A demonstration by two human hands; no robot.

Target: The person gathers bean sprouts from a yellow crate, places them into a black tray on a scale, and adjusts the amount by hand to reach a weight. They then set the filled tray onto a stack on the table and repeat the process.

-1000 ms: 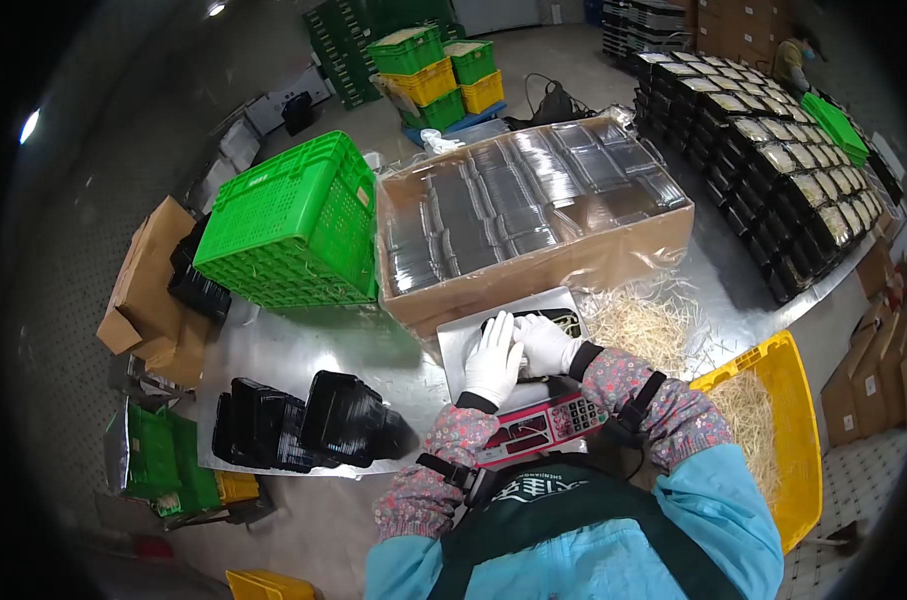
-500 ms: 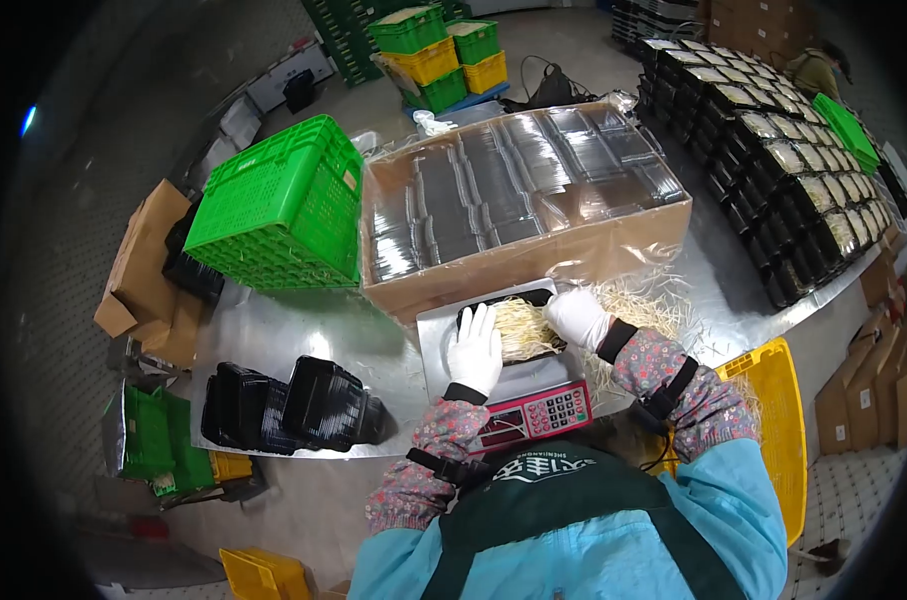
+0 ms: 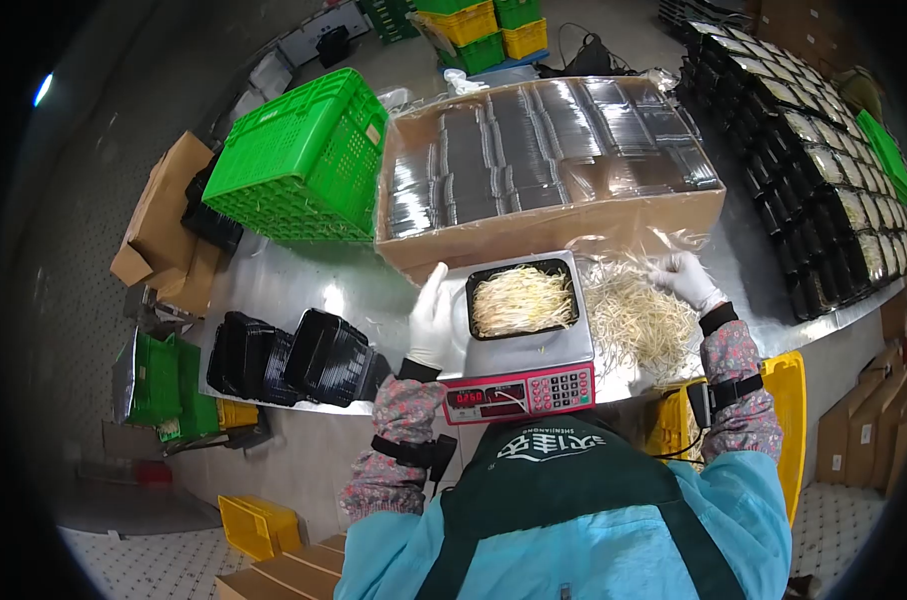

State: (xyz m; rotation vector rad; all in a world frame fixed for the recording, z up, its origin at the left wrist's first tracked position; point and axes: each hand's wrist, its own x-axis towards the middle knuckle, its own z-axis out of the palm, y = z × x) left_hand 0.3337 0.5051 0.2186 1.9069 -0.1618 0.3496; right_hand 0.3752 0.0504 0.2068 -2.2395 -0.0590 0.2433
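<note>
A black tray (image 3: 569,297) filled with pale bean sprouts (image 3: 522,299) sits on a scale (image 3: 519,386) with a red display. My left hand (image 3: 432,318), in a white glove, rests flat beside the tray's left side with fingers apart. My right hand (image 3: 686,277), also gloved, is out to the right over a loose heap of sprouts (image 3: 636,320) on the metal table (image 3: 294,290); whether it grips any sprouts is unclear.
A big cardboard box of clear lids (image 3: 549,160) stands behind the scale. An overturned green crate (image 3: 304,160) is at the left. Stacked black empty trays (image 3: 294,355) lie front left. Filled trays (image 3: 824,150) are piled at the right. A yellow crate (image 3: 789,400) is at my right.
Both hands have left the top of the tray. The left one moved to the tray's left side, the right one swung out to the loose sprouts on the right.
</note>
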